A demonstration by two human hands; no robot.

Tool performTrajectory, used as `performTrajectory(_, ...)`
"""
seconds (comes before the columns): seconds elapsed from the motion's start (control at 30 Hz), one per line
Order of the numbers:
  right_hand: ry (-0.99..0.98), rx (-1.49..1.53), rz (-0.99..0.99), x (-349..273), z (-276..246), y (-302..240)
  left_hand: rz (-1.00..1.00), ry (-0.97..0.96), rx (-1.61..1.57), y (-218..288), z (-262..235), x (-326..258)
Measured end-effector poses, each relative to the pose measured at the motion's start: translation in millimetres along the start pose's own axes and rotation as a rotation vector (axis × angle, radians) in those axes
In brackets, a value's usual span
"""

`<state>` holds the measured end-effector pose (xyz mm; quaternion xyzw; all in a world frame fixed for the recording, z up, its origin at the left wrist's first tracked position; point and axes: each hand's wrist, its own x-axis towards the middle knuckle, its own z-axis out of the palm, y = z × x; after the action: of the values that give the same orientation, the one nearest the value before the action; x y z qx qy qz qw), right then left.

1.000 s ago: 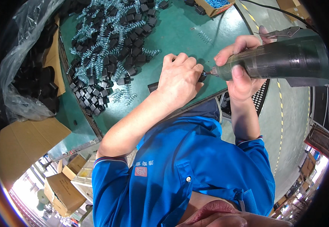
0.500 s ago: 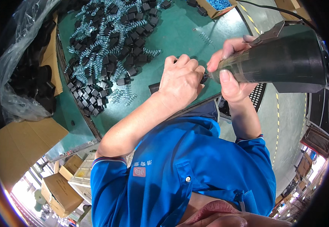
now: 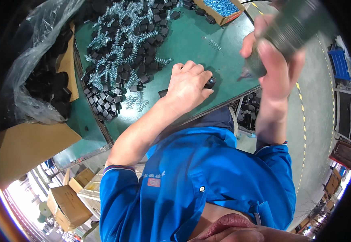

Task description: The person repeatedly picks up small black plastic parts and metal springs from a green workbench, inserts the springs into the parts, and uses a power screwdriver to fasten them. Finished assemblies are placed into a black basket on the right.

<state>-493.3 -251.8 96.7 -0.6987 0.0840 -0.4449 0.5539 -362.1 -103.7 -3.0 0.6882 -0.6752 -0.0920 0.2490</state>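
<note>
My left hand (image 3: 187,84) is closed over a dark cylindrical part (image 3: 210,83) lying on the green table. One end of the part, with a small bluish spot in it, shows past my fingers; the middle is hidden under my palm. In my right hand (image 3: 278,60) is a thick dark green power screwdriver (image 3: 294,30), gripped near its narrow front end. It is raised to the right of the part, apart from it, and smeared by motion. Its tip (image 3: 246,74) points down and left. A loose coil spring (image 3: 214,44) lies beyond my left hand.
Several metal springs (image 3: 110,64) and black blocks (image 3: 103,103) are heaped on the table's left. A carton of blue screws (image 3: 222,9) stands at the far edge. At left are clear plastic film (image 3: 22,68) and a cardboard flap (image 3: 34,147). The table edge (image 3: 224,105) runs near my body.
My right hand has lifted the power screwdriver up and right, off the end of the dark part. My left hand stays closed on the part. The view has shifted slightly.
</note>
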Motion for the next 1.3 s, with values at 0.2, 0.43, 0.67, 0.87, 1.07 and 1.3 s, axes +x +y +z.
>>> performTrajectory(0.2,-0.199,-1.057,0.08,-26.4,-29.4,46.7,-0.609,-0.204,-1.648,23.7,-24.1,-6.0)
performTrajectory(0.43,-0.285,-1.288,0.143,-62.8,-34.0,77.0,-0.952,-0.278,-2.383,32.6,8.8,-7.9)
performTrajectory(0.67,-0.45,-0.005,0.392,-85.7,-53.7,30.5,-0.853,-0.312,-2.236,50.8,13.9,2.7)
performTrajectory(0.87,-0.221,0.051,0.463,-128.2,-92.1,24.3,-0.813,-0.477,-2.21,88.6,56.2,18.7)
performTrajectory(1.07,-0.557,-0.318,0.859,-151.1,-211.7,-24.5,0.04,-0.089,-0.447,42.9,24.4,33.9)
performTrajectory(1.3,-0.439,-1.049,0.167,-48.1,-145.1,3.5,0.145,0.18,0.224,-34.4,31.7,71.7)
